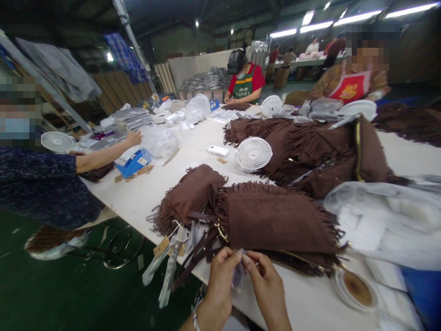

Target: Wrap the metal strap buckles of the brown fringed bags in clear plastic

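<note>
left hand (219, 279): pinching clear plastic (238, 277)
right hand (267, 279): pinching it too
clear plastic: hanging between them, near the brown bag (275, 218)
green apron (251, 95): showing white letters (243, 89), too blurry to read

Dark brown bag (280, 220) — gold zip (358, 151), white table (138, 202), white fan (254, 154) — blue-checked cloth (127, 57), dark green floor (51, 294).

Green floor (65, 289), long white table (134, 197), pale partition (203, 64), bright tube lights (357, 18) beneath a dark ceiling (189, 11).

Dim surroundings, glaring overhead tubes (357, 18)
</note>
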Tool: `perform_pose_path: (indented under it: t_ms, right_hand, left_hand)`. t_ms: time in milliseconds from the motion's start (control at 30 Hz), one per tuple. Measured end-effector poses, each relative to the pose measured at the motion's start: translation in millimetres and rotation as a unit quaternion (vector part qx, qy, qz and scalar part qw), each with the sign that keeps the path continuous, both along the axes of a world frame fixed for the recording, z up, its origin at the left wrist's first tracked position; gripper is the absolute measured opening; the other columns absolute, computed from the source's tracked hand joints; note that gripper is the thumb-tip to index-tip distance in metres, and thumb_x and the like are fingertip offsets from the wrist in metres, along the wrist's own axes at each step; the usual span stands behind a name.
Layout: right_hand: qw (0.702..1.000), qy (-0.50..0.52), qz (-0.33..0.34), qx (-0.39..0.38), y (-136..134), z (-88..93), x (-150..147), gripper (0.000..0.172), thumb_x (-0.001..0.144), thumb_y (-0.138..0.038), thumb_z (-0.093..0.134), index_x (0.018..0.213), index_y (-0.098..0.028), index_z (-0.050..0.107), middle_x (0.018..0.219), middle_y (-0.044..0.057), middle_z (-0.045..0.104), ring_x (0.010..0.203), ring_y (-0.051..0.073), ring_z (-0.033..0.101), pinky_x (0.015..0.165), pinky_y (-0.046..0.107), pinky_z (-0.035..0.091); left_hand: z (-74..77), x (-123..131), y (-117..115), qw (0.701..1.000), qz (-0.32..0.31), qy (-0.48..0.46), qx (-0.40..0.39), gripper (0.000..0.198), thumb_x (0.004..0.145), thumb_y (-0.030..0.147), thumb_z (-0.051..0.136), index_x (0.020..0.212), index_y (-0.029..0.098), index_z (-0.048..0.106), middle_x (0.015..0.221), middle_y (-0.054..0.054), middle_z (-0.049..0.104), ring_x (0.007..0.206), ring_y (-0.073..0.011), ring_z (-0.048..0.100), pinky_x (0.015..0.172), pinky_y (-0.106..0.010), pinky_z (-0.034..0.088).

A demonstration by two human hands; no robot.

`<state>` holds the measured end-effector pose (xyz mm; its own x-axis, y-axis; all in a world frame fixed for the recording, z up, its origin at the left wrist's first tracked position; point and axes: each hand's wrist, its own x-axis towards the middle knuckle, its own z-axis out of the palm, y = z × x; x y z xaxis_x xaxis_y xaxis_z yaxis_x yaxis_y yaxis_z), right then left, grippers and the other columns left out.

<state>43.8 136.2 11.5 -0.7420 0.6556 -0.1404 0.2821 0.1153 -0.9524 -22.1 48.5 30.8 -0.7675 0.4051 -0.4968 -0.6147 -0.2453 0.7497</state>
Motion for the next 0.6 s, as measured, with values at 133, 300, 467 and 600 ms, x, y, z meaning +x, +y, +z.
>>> perform_pose_path:
  t_ms: [133, 300, 467, 600]
  right_hand:
    - [0.995, 0.045, -0.018, -0.088, -2.1, -3.6, -6.7, 0.034, 0.078, -0.050, 0.061, 0.086, -0.018, 0.069, 0.075, 0.003, 0.067, 0.068, 0.019, 0.059, 0.063, 0.027, 0.048]
    - [0.977, 0.072, -0.056, -0.192, -6.7, -6.3, -9.9, 0.033, 0.073, -0.048, 0.068, 0.084, -0.017, 0.070, 0.075, 0.003, 0.069, 0.068, 0.018, 0.060, 0.059, 0.025, 0.047]
    - [0.977, 0.081, -0.075, -0.182, -8.8, -11.1, -12.5, 0.032, 0.073, -0.047, 0.068, 0.082, -0.017, 0.070, 0.074, 0.003, 0.070, 0.068, 0.019, 0.062, 0.060, 0.026, 0.049]
    - [0.991, 0.094, -0.080, -0.041, -12.4, -9.7, -10.1, 0.027, 0.081, -0.045, 0.061, 0.084, -0.020, 0.070, 0.083, 0.004, 0.069, 0.078, 0.020, 0.064, 0.070, 0.026, 0.050]
  left_hand:
    - [-3.2, 2.7, -0.9, 1.000, 0.002, -0.005, 0.011, 0.021, 0.071, 0.031, 0.072, 0.068, 0.017, 0.056, 0.064, 0.001, 0.060, 0.059, -0.0112, 0.054, 0.060, -0.023, 0.041]
    - [-24.6, 6.0, 0.3, 0.999, 0.009, 0.035, -0.001, 0.028, 0.070, 0.042, 0.074, 0.071, 0.016, 0.061, 0.065, 0.000, 0.061, 0.060, -0.0114, 0.054, 0.059, -0.022, 0.040]
    - [-30.4, 7.9, 3.0, 0.997, 0.037, 0.059, -0.013, 0.026, 0.068, 0.039, 0.076, 0.073, 0.016, 0.064, 0.071, -0.002, 0.065, 0.069, -0.0138, 0.058, 0.067, -0.024, 0.044]
    - [-29.1, 11.5, 4.5, 0.997, 0.063, 0.053, 0.006, 0.022, 0.064, 0.032, 0.079, 0.071, 0.016, 0.067, 0.071, -0.002, 0.067, 0.072, -0.0141, 0.059, 0.071, -0.023, 0.046]
